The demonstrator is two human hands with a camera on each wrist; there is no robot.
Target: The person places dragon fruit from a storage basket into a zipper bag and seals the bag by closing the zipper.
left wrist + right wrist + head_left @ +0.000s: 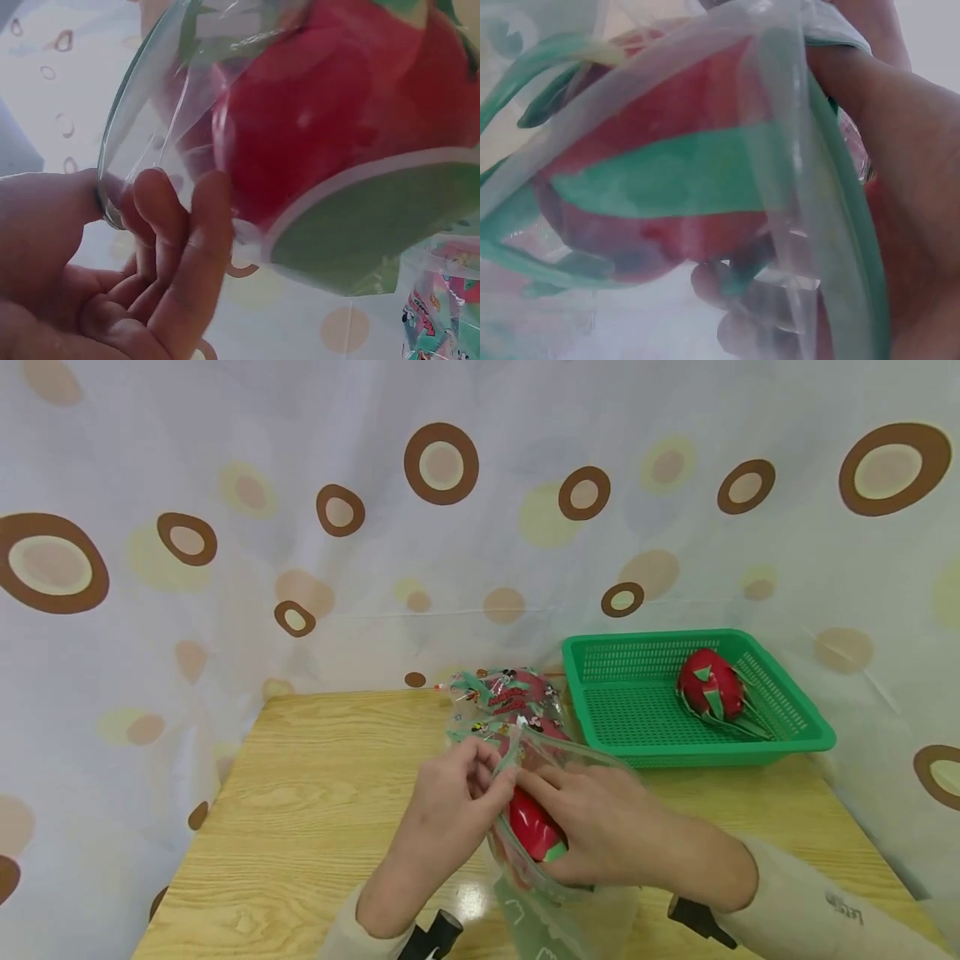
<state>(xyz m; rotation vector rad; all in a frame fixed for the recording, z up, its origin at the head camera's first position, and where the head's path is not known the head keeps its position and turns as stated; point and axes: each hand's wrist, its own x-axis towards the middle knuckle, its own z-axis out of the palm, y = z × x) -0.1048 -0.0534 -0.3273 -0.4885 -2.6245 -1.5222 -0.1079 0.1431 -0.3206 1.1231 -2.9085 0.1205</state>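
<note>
Primary relation: the glossy red dragon-fruit-shaped piece with green leaf-like scales (534, 828) lies between the hands, directly within the right hand's grip and to the right of the left hand's grip. The right hand (607, 818) is the nearer of the two. In the head view, the exposed part of the piece slopes from upper left to lower right; fingers cover the rest, so its full long axis cannot be confirmed there.

Right grip: fingers and thumb curl round the piece, within the bag mouth. Left grip: the left hand (450, 802) pinches the left edge of the bag mouth between thumb and fingers. In the left wrist view, two fingertips (214, 187) point upward beside the clear film.

Container 1: clear plastic bag with a pale green lower panel (562, 931), held above the tabletop (322, 793). The right wrist view shows the piece behind the film.

Container 2: clear plastic bag printed with cartoon figures (517, 697), lying beyond the hands. Red and green contents show through; their number cannot be determined.

Container 3: green perforated plastic basket (705, 760), at the far right. It contains a second red dragon-fruit-shaped piece (708, 685), resting toward the right side.
</note>
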